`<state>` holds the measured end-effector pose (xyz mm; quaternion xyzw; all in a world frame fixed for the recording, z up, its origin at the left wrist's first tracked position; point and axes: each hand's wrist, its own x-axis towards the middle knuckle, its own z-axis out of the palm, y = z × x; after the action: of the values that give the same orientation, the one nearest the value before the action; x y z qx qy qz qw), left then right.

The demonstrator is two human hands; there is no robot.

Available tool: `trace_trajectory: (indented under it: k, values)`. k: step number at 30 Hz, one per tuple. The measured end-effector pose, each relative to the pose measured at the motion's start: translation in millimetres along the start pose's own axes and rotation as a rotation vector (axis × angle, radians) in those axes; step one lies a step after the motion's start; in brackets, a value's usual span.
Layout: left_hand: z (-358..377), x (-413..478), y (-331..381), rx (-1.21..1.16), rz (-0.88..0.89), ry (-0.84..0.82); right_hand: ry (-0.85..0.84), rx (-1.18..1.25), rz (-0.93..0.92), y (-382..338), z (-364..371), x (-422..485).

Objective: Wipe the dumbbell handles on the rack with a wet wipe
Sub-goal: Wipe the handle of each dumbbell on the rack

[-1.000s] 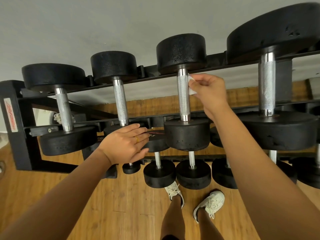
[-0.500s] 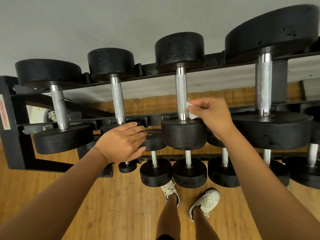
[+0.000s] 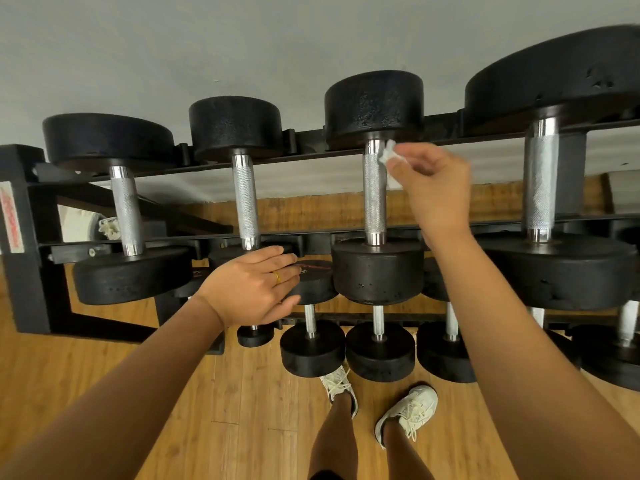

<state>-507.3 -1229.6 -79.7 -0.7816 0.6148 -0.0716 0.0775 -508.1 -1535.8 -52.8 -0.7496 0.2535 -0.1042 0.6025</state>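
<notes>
- While the right hand pinches the wet wipe, fingers curled on it, it's pressed to the third dumbbell handle up by the rack's far rail.
- left hand: fingers straight, lying flat at the rack's near edge.

One head cam only, wide-angle; it looks fwd and down, close on the dumbbell rack and floor.

Stretches both arms forward; pinches wet wipe in raised right hand; holds left hand lower, flat, fingers straight.
</notes>
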Motion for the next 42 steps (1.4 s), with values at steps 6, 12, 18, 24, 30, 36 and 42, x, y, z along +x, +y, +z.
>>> trace_trajectory:
  k: [6, 12, 18, 24, 30, 36, 42]
  values:
    - [-1, 1, 0, 0.005, 0.007, 0.024, 0.113, -0.114, -0.097, 1, 23, -2]
    - [-1, 1, 0, 0.001, 0.015, 0.016, 0.053, -0.244, -0.129, 6, 15, -10]
    - [1, -1, 0, -0.008, 0.009, 0.013, 0.063, -0.269, -0.127, -5, 21, -5]
    - [0, 0, 0, -0.004, 0.011, 0.021, -0.047, -0.344, -0.108, 10, 6, -26]
    - [1, -1, 0, 0.0, 0.018, 0.04, -0.091, -0.353, -0.09, 12, 3, -28]
    - [2, -1, 0, -0.011, 0.02, 0.033, -0.249, -0.396, -0.037, 12, -11, -34]
    - [2, -1, 1, -0.016, 0.01, 0.034, -0.318, -0.418, -0.034, 12, -15, -38]
